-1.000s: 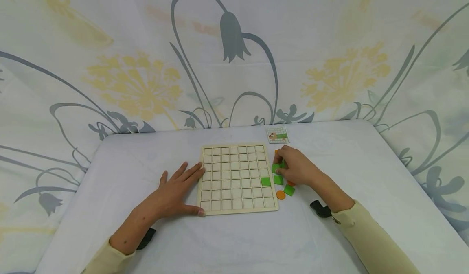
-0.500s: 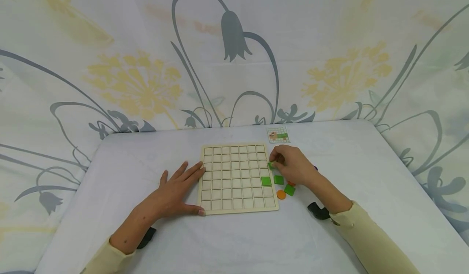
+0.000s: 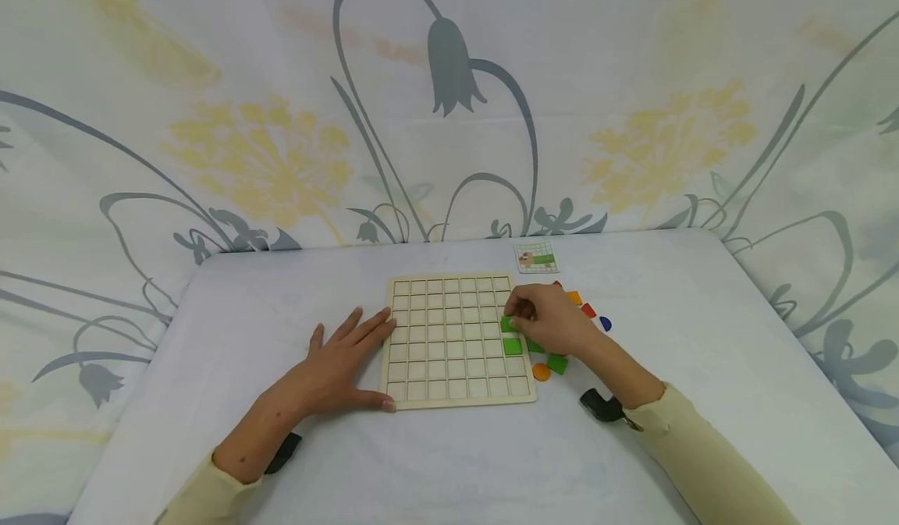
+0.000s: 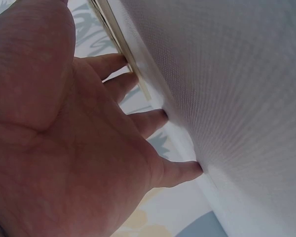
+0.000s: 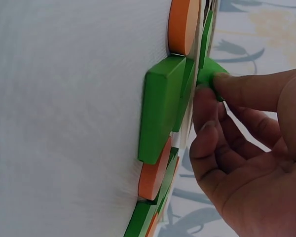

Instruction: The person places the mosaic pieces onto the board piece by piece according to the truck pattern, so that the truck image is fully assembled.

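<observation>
A pale wooden grid board (image 3: 435,349) lies in the middle of the table. My right hand (image 3: 551,318) pinches a green square tile (image 3: 506,324) between thumb and fingertips, over a cell by the board's right edge. Directly below it, another green tile (image 3: 513,346) sits in a cell. In the right wrist view the pinched green tile (image 5: 211,74) is tilted, with the thumb on its face. My left hand (image 3: 344,369) is spread at the board's left side, fingertips and thumb at its rim. The left wrist view shows those fingers (image 4: 150,121) straight, two touching the board's edge (image 4: 123,44).
Right of the board lie loose pieces: a green tile (image 3: 557,364), an orange disc (image 3: 541,372), a red piece (image 3: 588,310), an orange piece (image 3: 574,297) and a blue half-round (image 3: 605,324). A small picture card (image 3: 536,258) lies behind the board, before the floral cloth (image 3: 449,158).
My right hand has picked up a green tile from the loose pieces and carried it left onto the board's right column. More loose pieces show behind the hand. The left hand has stayed in place.
</observation>
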Demonstrator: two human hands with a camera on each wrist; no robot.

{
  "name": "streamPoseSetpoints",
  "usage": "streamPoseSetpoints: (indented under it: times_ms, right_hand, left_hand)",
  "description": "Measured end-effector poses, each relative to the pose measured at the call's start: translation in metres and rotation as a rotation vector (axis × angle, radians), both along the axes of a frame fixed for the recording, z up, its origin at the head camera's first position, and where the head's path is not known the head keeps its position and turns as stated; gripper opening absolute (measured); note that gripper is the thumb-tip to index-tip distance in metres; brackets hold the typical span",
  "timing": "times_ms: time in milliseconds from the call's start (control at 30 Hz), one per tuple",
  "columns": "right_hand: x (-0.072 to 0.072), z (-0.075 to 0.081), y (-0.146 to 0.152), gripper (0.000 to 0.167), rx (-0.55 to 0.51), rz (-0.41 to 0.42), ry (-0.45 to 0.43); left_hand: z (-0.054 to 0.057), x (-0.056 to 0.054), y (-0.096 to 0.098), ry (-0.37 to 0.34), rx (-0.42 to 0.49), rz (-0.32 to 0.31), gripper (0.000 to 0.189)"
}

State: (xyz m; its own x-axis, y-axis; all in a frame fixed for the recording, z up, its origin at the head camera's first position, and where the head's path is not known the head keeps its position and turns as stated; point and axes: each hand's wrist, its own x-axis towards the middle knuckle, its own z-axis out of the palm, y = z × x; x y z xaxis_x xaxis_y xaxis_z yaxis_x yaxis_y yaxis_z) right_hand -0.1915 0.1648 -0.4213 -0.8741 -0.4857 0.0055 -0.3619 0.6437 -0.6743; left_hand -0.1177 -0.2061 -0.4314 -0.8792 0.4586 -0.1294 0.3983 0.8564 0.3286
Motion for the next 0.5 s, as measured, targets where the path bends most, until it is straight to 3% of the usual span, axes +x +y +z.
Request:
streamPoseSetpoints:
  times_ms: [500]
  right_hand:
    - [0.0022, 0.0017, -0.0019, 0.013, 0.113, 0.011, 0.074]
  left_hand:
    - [-0.0004, -0.0009, 0.0008, -0.006, -0.014, 0.001, 0.121]
